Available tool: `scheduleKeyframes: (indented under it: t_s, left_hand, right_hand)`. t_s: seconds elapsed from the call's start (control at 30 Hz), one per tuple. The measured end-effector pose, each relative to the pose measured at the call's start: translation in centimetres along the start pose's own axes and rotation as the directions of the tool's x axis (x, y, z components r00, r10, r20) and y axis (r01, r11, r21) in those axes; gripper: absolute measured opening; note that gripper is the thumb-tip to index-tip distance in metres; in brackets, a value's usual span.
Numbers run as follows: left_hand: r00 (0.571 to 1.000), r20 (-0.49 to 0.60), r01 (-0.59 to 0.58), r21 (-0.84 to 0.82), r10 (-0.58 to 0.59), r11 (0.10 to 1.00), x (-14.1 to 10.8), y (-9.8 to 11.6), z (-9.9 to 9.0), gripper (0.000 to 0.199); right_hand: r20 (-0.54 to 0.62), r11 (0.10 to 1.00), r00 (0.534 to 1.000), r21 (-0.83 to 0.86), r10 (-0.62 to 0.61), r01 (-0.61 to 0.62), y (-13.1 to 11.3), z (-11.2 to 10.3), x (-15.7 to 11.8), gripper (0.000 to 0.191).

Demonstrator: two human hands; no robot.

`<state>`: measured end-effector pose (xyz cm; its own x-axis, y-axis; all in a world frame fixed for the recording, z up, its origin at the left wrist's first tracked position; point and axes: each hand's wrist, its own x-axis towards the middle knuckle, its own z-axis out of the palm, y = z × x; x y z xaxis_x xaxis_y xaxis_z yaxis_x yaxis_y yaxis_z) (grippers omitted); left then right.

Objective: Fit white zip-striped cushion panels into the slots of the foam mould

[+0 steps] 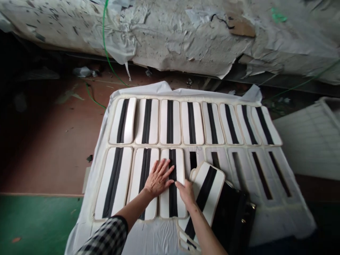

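Note:
White rounded panels with a black centre stripe lie in two rows on a cloth-covered board. My left hand (158, 180) rests flat, fingers spread, across the third striped panel (165, 202) of the near row. At that panel's right edge, my right hand (186, 193) has its thumb on top and its other fingers curled, partly hidden, so it seems to pinch the edge. Under and beside my right forearm lies a slanted stack of similar striped panels (216, 177). A dark, glossy piece with small metal fittings (231, 216) sits to the stack's right.
Several slotted outlines (257, 173) show on the right of the near row. White sheeting (162, 88) drapes the board's far edge. A large paper-covered surface (170, 39) stands beyond, with a green cord (105, 39) hanging down. A pale crate-like object (313, 138) is at right.

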<state>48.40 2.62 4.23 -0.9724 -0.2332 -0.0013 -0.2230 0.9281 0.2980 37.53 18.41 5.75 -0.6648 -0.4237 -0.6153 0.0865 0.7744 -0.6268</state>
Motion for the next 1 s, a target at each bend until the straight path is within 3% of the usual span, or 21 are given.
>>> scheduleKeyframes:
  t_s: [0.13,0.2,0.3,0.37,0.47,0.6,0.73,1.0]
  left_hand:
    - [1.000,0.007,0.013,0.007,-0.013,1.000,0.4,0.7,0.4,0.070]
    - [1.000,0.004,0.012,0.017,-0.012,1.000,0.5,0.8,0.5,0.069]
    - [1.000,-0.001,0.008,0.040,-0.008,0.999,0.7,0.9,0.6,0.068]
    - [1.000,-0.004,0.002,0.052,-0.002,0.999,0.8,1.1,0.6,0.069]
    - [1.000,-0.005,-0.008,0.063,0.009,0.998,0.8,1.2,0.5,0.075]
    - [1.000,0.002,-0.013,0.088,0.013,0.996,1.0,1.5,0.3,0.080]
    - [1.000,0.018,-0.014,0.118,0.012,0.993,1.0,1.7,0.3,0.081]
    - [0.999,0.035,-0.010,0.159,0.005,0.987,1.1,1.8,0.3,0.083]
  right_hand:
    - [-0.041,0.991,0.995,-0.105,-0.088,0.083,-1.2,-2.2,-3.1,0.023]
    - [-0.093,0.978,0.982,-0.147,-0.165,0.151,-0.6,-5.1,-4.8,0.028]
    - [-0.264,0.926,0.911,-0.298,-0.315,0.234,2.0,-11.5,-5.2,0.053]
    - [-0.329,0.901,0.898,-0.410,-0.292,0.142,4.1,-15.9,-3.4,0.071]
    - [-0.279,0.876,0.955,-0.481,-0.104,-0.045,6.2,-20.5,0.4,0.083]
    - [-0.147,0.889,0.988,-0.457,-0.044,-0.028,6.6,-21.7,2.7,0.056]
    - [-0.098,0.910,0.995,-0.408,0.033,-0.071,6.1,-21.9,2.3,0.048]
    - [0.237,0.987,0.965,-0.139,0.109,-0.077,6.7,-24.8,0.9,0.030]
